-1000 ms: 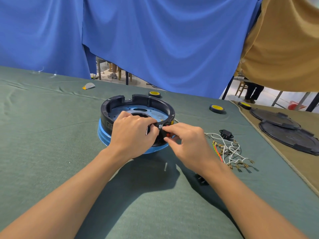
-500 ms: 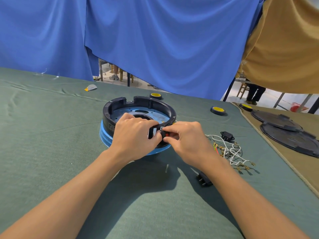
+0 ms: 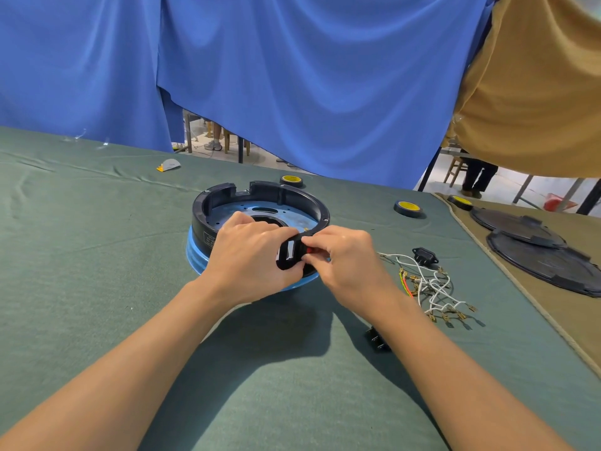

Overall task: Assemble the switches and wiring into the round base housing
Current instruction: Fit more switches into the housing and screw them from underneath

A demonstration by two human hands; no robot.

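Hard to make out much of the red switch (image 3: pixel 309 250): only a sliver of red and black between fingertips, mostly buried under the right hand (image 3: pixel 353 260). Cannot tell whether seated in the wall or merely pressed against it. Left fingertips lost as well, tucked over the near rim. Half hidden behind the right forearm, a small black part (image 3: pixel 377 340) on the cloth, too shadowed to identify.

Now the hands. Left hand (image 3: pixel 250 260) curled, gripping the near wall of the round base housing (image 3: pixel 208 206), thumb laid against black plastic beside two upright slots. Right hand curled tight, pinching the switch at that same wall, right next to the slots. Almost knuckle to knuckle.

Housing mid-table on wrinkled green cloth (image 3: pixel 81 271): black ring wall, notched at the far side, smooth blue band round the bottom, pale blue floor with small holes and oval cut-outs. Just right of the hands, loose on the cloth, the wiring (image 3: pixel 432 288): thin white leads, one red, one yellow-green, brass-coloured terminals at the ends. Black socket (image 3: pixel 424 257) at the tangle's far edge. Further back, a black tape roll with a yellow face (image 3: pixel 408 208). Far right, on tan cloth, the nearer of two flat black round covers (image 3: pixel 546 265), clipped by the frame edge.
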